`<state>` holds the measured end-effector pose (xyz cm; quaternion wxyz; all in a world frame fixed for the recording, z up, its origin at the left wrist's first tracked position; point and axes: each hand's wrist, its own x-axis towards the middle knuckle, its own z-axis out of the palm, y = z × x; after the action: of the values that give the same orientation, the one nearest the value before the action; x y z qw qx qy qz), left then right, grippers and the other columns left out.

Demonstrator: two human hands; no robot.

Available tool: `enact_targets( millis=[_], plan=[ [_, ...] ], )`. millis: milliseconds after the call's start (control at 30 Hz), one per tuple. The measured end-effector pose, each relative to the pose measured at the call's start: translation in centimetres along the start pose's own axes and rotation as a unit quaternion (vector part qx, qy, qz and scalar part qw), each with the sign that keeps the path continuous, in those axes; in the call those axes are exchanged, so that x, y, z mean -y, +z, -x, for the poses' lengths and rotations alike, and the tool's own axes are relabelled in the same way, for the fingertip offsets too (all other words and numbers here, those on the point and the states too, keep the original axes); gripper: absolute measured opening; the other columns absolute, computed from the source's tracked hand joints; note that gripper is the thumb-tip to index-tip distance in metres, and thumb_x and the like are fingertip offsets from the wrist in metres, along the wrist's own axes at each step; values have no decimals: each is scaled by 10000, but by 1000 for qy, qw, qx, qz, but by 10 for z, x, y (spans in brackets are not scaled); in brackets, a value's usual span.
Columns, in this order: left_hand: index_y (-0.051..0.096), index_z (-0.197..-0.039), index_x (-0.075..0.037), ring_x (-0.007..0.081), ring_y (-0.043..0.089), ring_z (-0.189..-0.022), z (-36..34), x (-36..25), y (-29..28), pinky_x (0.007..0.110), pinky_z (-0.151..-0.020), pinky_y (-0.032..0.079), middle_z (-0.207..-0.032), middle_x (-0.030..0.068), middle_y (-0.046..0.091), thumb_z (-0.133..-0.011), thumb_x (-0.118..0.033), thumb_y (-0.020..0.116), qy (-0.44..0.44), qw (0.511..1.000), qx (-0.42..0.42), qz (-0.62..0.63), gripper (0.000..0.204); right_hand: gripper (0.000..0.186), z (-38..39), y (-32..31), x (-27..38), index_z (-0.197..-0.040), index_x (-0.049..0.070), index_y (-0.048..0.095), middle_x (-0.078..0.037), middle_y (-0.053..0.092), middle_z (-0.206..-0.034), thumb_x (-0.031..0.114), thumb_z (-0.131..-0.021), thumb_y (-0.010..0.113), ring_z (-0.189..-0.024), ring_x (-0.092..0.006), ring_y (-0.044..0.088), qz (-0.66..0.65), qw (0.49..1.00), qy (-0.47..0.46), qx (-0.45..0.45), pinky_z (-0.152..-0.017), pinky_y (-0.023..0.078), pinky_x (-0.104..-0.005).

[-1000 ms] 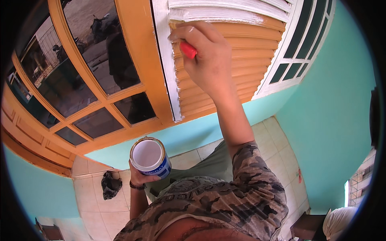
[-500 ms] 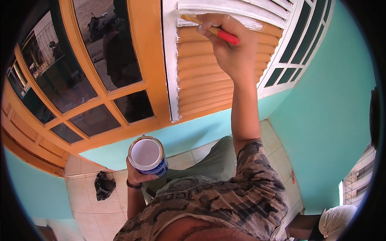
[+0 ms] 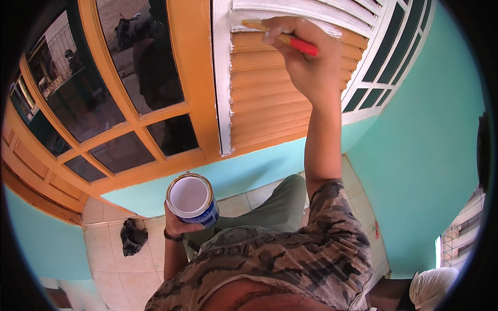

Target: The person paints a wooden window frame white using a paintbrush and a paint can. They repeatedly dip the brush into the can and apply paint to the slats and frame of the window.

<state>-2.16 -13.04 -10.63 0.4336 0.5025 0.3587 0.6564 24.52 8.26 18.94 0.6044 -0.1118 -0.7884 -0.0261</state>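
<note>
My right hand (image 3: 311,62) grips a paintbrush (image 3: 303,45) with a red handle, its tip on a slat near the top-left of the louvred shutter (image 3: 280,116). The shutter's upper slats and left upright are white; the lower slats are orange-brown, with white marks at their ends. My left hand (image 3: 179,222), low in front of me, holds a round paint can (image 3: 205,216) with a blue label and white inside.
An orange glass-paned window frame (image 3: 202,114) is at left, a white-framed window (image 3: 384,62) upper right. Turquoise walls (image 3: 410,150) surround the tiled floor (image 3: 114,259). A black plastic bag (image 3: 134,236) lies lower left. A pale cloth-like object (image 3: 433,287) is at the lower right.
My right hand has moved to the right and a little upward with the brush, exposing more of the white upper slat. My left hand and the can have shifted only slightly.
</note>
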Motion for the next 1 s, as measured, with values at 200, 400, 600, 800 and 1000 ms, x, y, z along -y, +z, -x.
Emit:
enact_targets(
  millis=[200,400,600,800,1000],
  plan=[
    [438,-1392,75,242,609,-1161,-3,2,-3,396,-1021,485,-1297,157,609,-476,-272,1004,1,1000,19,-11,1131,276,17,-3,16,-875,5,640,-81,746,-949,-228,-729,645,-901,-225,730,55,997,-44,-9,-836,596,-291],
    [437,-1386,77,245,611,-1160,-1,6,-3,391,-1014,489,-1287,154,616,-473,-293,1007,9,999,15,-28,1138,224,30,2,11,-869,15,647,-85,749,-954,-164,-756,718,-944,-237,739,118,992,-31,-20,-807,594,-271],
    [426,-1398,73,244,612,-1161,3,9,-2,397,-1015,489,-1289,157,615,-464,-282,1011,8,1000,9,9,1158,173,46,10,14,-990,-16,621,-188,726,-1015,-58,-871,741,-901,-233,729,-63,979,105,-165,-782,606,-316],
    [403,-1422,69,250,602,-1184,6,5,-12,401,-1030,482,-1320,160,596,-461,-266,1011,-5,1000,20,-8,1186,241,51,20,-23,-1048,-51,577,-225,711,-1017,-27,-878,747,-853,-259,727,-222,917,166,-286,-755,632,-342],
    [379,-1446,65,262,582,-1222,12,10,-17,408,-1049,470,-1368,169,564,-472,-256,1006,-14,999,28,-12,1202,232,51,36,-13,-1059,-42,579,-227,702,-1016,-48,-881,728,-879,-257,726,-138,951,156,-228,-734,653,-367]
  ],
)
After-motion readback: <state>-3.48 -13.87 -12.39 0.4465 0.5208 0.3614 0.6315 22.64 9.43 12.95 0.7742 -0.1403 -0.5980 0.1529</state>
